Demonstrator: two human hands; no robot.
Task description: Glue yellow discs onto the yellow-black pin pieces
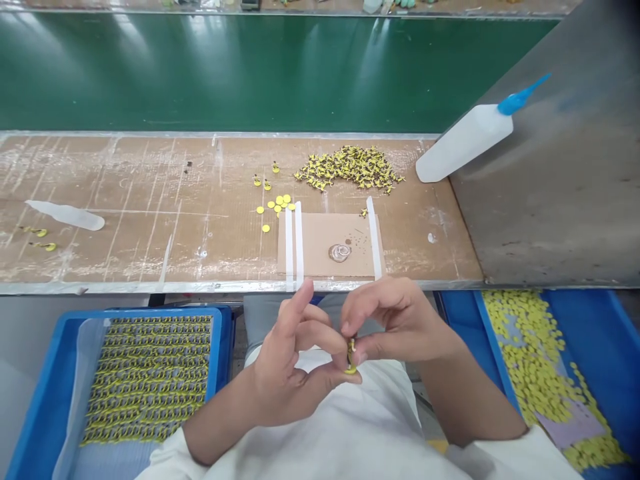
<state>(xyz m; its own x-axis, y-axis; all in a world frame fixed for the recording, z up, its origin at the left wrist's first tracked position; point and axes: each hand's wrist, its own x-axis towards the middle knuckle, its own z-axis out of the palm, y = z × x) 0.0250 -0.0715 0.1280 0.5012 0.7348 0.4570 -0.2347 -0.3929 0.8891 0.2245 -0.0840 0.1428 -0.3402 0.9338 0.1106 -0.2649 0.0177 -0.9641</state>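
Observation:
A small yellow-and-black figurine point(351, 350) on a round yellow base is held between both hands, in front of the table edge. My left hand point(295, 363) pinches its base between thumb and a finger. With thumb and fingertips, my right hand point(395, 320) grips the upper part, so some of the figurine is hidden. Beyond the hands, a cardboard pad point(325, 233) is held by white tape strips and carries a wet-looking blob of glue point(340, 253). Several loose yellow discs point(278, 202) lie by its left corner. Behind it is a heap of small yellow-and-black figures point(355, 167).
A white squeeze bottle point(465, 143) with a blue nozzle leans against a metal panel point(550, 173). Rows of figurines fill a blue tray point(37, 393) at lower left. Yellow discs point(530, 353) fill a blue bin at lower right. A green belt point(225, 73) runs behind the table.

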